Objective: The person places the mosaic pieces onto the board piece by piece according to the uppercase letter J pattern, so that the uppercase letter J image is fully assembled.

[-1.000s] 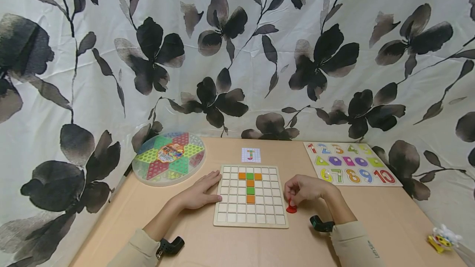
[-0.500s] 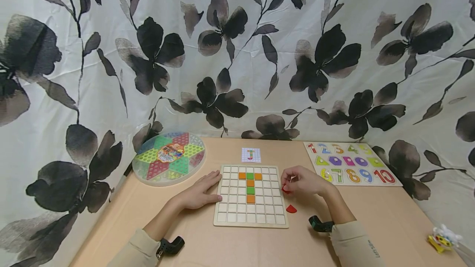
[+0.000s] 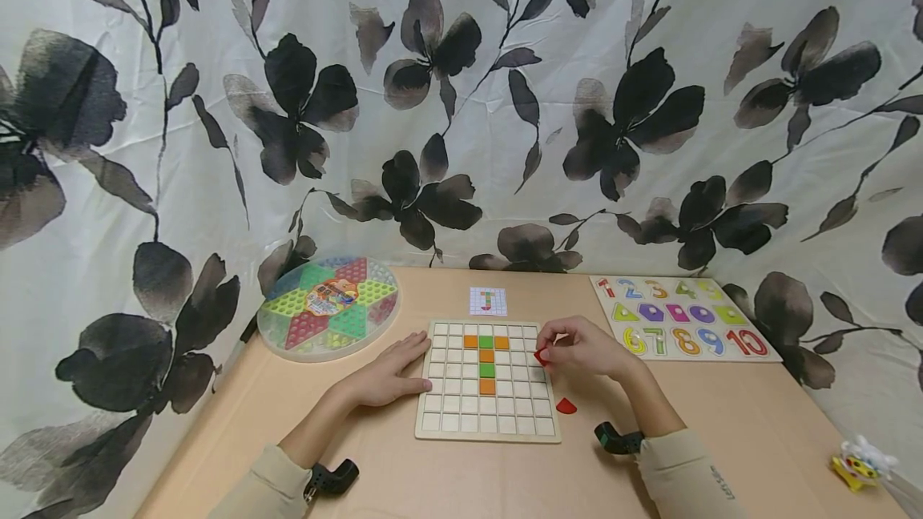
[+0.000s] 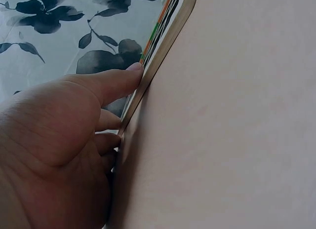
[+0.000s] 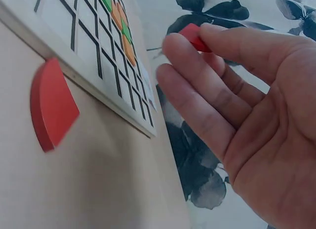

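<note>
My right hand (image 3: 586, 348) pinches a small red block (image 5: 195, 35) between thumb and fingers, above the right side of a wooden grid board (image 3: 447, 408). Fingers cover part of that block. A second red piece, a quarter-circle wedge block (image 5: 55, 105), lies flat on the table just off the board's right edge. In the board's cells sit orange and green squares (image 3: 487, 371), forming a short row with a column below its middle. At the left edge of the board my left hand (image 3: 385, 372) rests with fingers extended, its thumb (image 4: 121, 85) touching the rim.
A small card (image 3: 488, 301) with a coloured grid pattern lies behind the board. To the left is a round star-pattern game board (image 3: 332, 307); at right, a number-and-shape puzzle board (image 3: 678, 319). A small yellow toy (image 3: 858, 467) sits near the right table edge.
My right hand has lifted the red block from the wedge's spot beside the board and carried it up and left over the board's edge. The left hand has stayed still.
</note>
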